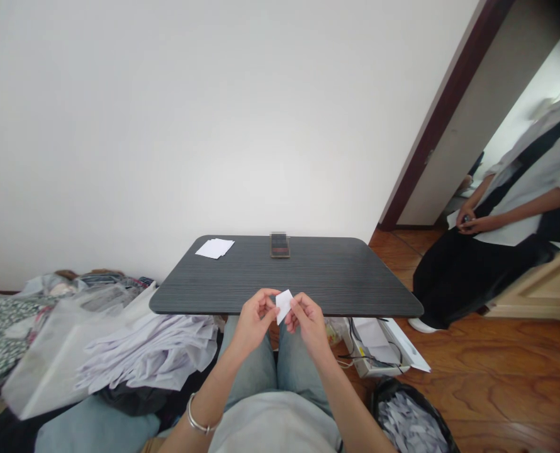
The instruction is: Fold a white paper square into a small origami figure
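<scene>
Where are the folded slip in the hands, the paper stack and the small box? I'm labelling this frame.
folded slip (284,305), head view, middle of the white paper between both hands' fingers.
paper stack (214,248), head view, centre of the top sheet.
small box (280,245), head view, middle of its top face.

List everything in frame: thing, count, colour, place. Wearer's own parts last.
folded paper: 1, white, pinched between both hands at the table's near edge
table: 1, dark grey, centre
paper stack: 1, white, far left corner of table
small case: 1, dark, far edge of table, blurred
fabric pile: 1, white, floor left of table
bin: 1, black, holds white scraps, lower right
other person: 1, white top, dark skirt, doorway right
bracelet: 1, silver, left wrist
left hand: 1, on folded paper
right hand: 1, on folded paper
</scene>
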### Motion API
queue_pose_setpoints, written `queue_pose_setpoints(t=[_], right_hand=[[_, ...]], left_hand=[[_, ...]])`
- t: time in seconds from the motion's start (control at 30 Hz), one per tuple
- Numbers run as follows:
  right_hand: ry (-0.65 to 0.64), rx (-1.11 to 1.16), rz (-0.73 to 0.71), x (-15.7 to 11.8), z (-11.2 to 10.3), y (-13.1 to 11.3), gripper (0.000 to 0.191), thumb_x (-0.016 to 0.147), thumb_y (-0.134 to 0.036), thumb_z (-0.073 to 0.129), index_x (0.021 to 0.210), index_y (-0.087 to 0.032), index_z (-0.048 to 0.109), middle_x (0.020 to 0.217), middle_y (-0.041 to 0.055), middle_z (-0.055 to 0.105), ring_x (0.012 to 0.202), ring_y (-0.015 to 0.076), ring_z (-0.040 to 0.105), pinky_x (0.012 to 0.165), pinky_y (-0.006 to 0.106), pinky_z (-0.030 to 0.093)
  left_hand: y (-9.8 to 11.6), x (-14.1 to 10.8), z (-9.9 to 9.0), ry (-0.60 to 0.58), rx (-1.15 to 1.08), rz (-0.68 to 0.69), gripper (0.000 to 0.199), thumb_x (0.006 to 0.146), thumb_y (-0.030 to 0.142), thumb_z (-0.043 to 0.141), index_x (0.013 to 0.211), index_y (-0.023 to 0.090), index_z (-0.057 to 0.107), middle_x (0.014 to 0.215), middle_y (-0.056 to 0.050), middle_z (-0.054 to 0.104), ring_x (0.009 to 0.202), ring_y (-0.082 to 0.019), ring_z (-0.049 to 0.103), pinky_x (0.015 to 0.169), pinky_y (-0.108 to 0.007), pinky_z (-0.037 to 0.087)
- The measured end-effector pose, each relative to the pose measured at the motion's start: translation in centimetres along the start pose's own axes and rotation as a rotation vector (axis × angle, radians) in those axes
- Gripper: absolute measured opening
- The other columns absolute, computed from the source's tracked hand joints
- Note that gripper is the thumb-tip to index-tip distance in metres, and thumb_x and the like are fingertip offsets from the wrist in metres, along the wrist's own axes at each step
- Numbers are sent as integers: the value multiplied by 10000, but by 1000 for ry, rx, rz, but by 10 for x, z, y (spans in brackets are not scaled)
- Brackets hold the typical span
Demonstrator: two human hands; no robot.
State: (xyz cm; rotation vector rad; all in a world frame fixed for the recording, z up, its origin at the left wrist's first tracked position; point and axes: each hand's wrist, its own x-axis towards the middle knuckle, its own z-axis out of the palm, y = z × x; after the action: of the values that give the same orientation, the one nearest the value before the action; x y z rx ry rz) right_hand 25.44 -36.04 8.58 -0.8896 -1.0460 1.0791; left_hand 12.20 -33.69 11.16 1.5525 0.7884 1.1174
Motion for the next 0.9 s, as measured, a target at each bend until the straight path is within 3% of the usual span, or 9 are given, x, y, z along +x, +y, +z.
queue_pose_setpoints(t=[0.27,0.53,0.7,0.9], right_hand=[[-37,-3,24,1,0,1,320,782,-444,552,623,-176,479,437,-48,548,322,52,444,330,141,345],[-59,-36,41,4,1,0,348,784,-470,535,609,-172,492,460,-35,544,350,60,457,349,154,358],[6,-19,-53,2,-2,-4,219,773,-409,569,818,-195,548,588,-27,566,484,101,538,391,173,405],[-57,-33,-94,-4,-8,-7,189,748,-313,604,896,-219,532,768,2,590,650,127,583,460,183,448]], left_hand=[[-4,4,2,51,-16,-22,244,767,309,554,930,129,577,573,41,494,523,-96,482,525,-209,391],[0,8,1,132,-32,-30,172,747,298,579,703,133,562,574,18,571,515,-92,509,509,-199,407],[-3,10,3,172,-48,-39,163,742,291,583,711,132,560,591,9,599,511,-93,527,487,-193,412],[-5,9,9,206,-106,-50,179,727,307,603,719,135,556,607,3,620,503,-92,538,475,-187,416]])
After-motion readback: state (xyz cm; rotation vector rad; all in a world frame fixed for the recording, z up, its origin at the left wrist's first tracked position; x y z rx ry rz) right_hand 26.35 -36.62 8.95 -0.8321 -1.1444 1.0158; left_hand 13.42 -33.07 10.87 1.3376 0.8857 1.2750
